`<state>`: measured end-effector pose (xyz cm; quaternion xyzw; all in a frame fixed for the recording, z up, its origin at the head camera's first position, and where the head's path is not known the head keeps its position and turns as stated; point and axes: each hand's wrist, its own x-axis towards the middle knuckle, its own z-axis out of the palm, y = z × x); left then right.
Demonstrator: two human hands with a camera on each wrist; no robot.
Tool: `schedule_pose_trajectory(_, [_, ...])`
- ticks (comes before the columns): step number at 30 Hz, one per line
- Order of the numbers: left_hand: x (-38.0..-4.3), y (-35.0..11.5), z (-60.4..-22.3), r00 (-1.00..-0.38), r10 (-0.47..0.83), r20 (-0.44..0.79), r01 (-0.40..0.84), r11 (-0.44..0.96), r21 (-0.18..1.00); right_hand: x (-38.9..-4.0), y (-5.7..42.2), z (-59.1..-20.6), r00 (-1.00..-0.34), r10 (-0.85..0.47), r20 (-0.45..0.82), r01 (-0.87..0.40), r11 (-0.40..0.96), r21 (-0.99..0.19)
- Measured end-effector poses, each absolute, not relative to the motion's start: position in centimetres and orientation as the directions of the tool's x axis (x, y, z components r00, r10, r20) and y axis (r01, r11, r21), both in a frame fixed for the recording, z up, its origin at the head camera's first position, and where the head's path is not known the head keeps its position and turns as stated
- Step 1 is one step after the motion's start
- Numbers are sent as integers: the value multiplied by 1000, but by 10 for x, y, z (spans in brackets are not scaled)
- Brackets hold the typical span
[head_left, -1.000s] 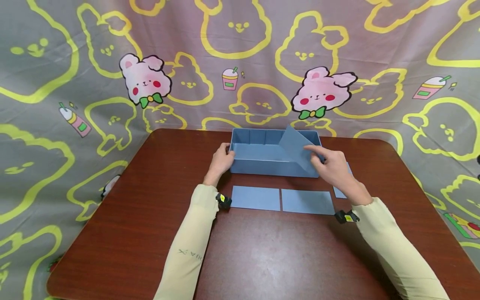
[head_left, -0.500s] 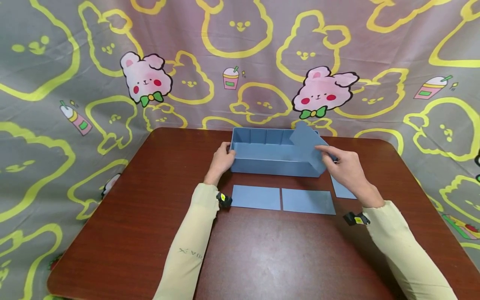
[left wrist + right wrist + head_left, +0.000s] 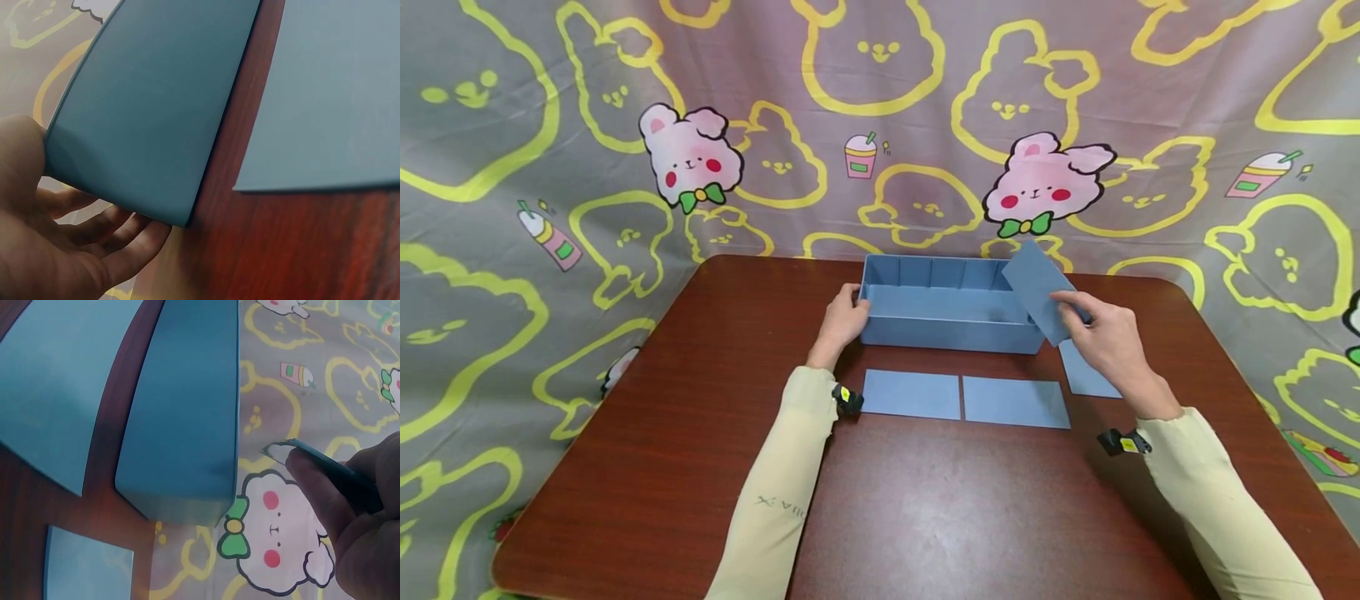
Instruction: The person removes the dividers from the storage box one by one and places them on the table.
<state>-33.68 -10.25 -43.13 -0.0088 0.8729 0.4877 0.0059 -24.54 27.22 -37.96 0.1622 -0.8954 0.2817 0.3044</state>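
Observation:
A long, open-topped blue box (image 3: 951,335) stands near the back of the table. My left hand (image 3: 842,321) holds its left end, thumb at the rim; in the left wrist view the fingers (image 3: 134,247) lie along the end wall. Over the box's right end, my right hand (image 3: 1105,337) pinches a thin blue rectangular panel (image 3: 1037,283) between thumb and fingers, tilted. In the right wrist view that panel (image 3: 331,464) shows nearly edge-on, apart from the box (image 3: 181,419).
Two flat blue panels, one left (image 3: 912,393) and one right (image 3: 1015,402), lie side by side in front of the box. A third panel (image 3: 1086,371) lies farther right, partly behind my right hand. A patterned curtain (image 3: 925,125) hangs behind the brown table (image 3: 925,517).
My right hand has moved to the right with the pinched panel, from over the box's interior to its right end. The left hand and the box stay about where they were.

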Motion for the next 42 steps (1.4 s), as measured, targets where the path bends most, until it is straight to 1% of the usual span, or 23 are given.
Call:
schedule_pose_trajectory(6, [-337,-103,-431,-1000,-5,-8,-9,525,851,-245,278,-380,-744,-63,665,-431,806,-405])
schedule_pose_trajectory(14, [-335,-104,-433,-1000,5,-11,-6,518,855,-246,284,-378,-741,-22,671,-391,826,-405])
schedule_pose_trajectory(22, [-335,-105,-434,-1000,20,3,13,524,852,-244,291,-375,-809,-35,587,-333,850,-408])
schedule_pose_trajectory(33, [-334,-104,-432,-1000,23,2,13,520,854,-244,295,-373,-792,-48,609,-349,854,-386])
schedule_pose_trajectory(42, [-334,-104,-431,-1000,19,-2,8,518,855,-243,302,-371,-816,-19,577,-315,851,-419])
